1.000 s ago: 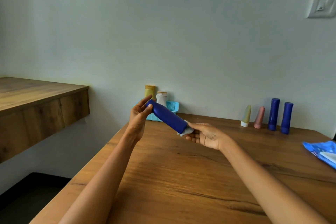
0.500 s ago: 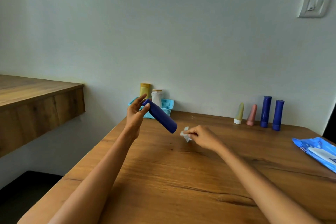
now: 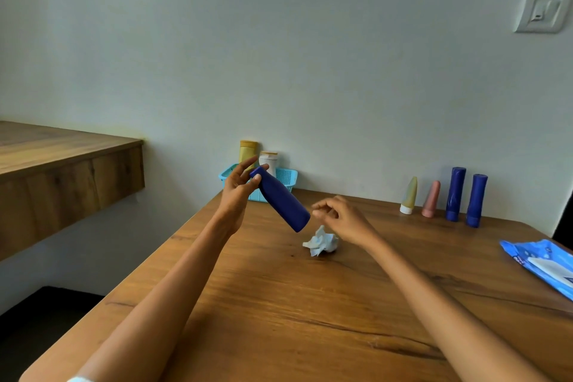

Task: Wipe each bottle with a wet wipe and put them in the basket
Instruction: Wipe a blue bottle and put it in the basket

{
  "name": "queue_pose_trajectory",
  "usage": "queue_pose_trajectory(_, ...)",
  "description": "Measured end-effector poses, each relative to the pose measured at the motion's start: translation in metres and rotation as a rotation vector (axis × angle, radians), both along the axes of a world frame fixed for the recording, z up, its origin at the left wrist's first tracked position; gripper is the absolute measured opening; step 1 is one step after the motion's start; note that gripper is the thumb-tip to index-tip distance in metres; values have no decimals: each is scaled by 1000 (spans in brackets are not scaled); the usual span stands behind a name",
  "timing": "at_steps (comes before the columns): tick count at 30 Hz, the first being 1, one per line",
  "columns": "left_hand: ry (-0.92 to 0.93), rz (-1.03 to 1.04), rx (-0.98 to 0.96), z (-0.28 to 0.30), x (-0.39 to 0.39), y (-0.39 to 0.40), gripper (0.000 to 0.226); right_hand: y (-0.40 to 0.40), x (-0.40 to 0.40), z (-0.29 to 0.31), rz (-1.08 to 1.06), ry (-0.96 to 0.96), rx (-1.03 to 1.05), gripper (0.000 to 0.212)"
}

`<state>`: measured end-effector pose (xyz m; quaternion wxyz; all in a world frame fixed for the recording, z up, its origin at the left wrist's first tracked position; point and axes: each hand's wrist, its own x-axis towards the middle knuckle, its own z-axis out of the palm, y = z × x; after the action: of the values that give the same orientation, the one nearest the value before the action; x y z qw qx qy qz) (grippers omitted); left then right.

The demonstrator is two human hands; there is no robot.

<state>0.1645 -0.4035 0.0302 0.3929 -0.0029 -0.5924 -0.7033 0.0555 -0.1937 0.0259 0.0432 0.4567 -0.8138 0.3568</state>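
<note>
Head view: unlabelled blue bottle [image 3: 280,199].

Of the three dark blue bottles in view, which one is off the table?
The dark blue bottle gripped by the left hand, tilted above the table. The two other blue bottles stand upright near the wall.

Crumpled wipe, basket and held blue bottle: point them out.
crumpled wipe [image 3: 321,241], head view, middle of the wad
basket [image 3: 286,177], head view, right mesh wall
blue bottle [image 3: 280,200], head view, mid body
</note>
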Motion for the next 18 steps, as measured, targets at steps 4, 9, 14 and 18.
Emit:
queue_pose_trajectory(4,-11,-19,-15,9,-6,-1,45,-24,-3,9,31,-88,-38,30)
queue_pose_trajectory(9,-17,-57,-111,29,-20,-7,45,-54,-16,28,123,-328,-54,41)
queue_pose_trajectory(14,1,-68,-160,55,-39,-27,45,-78,-42,51,253,-435,-25,35)
queue_pose_trajectory(18,2,-55,-212,74,-61,-45,46,-98,-69,62,268,-399,-31,29)
